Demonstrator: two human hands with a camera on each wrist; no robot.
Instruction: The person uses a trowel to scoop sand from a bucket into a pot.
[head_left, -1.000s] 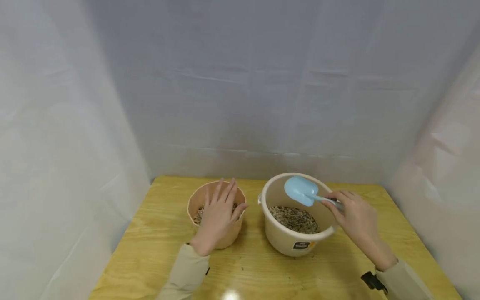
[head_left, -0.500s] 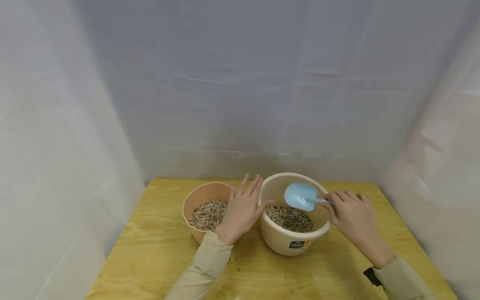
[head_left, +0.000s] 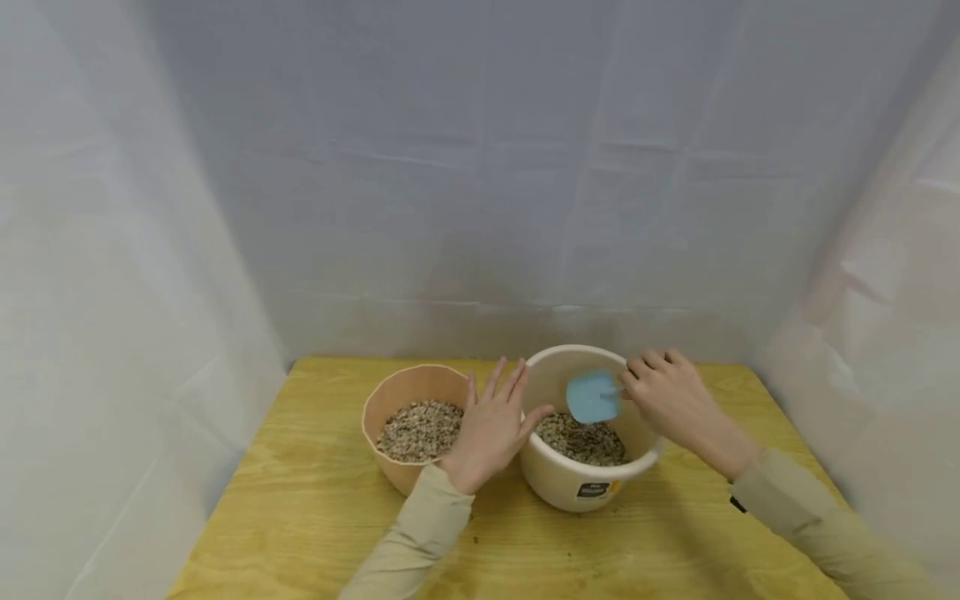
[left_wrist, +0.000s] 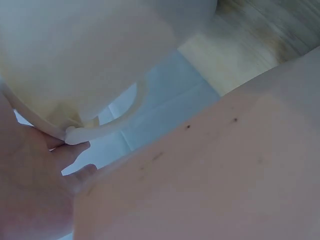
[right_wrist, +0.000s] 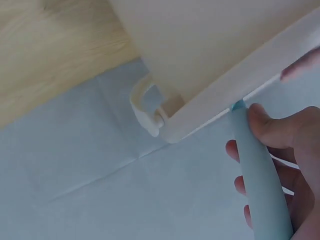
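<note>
Blue scoop (head_left: 592, 397) held by its handle in the curled right hand (head_left: 670, 392), blade kept inside the cream bucket (head_left: 577, 487) above the gravel, left hand (head_left: 491, 427) laid with straight fingers against the bucket's rim at 9 o'clock, pink pot (head_left: 397, 392) just beside it on the surface (head_left: 300, 517).

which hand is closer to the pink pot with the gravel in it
Left. The left hand rests between the two pots, against the right side of the pink pot. The right hand is over the far rim of the cream pot, holding the blue scoop.
</note>
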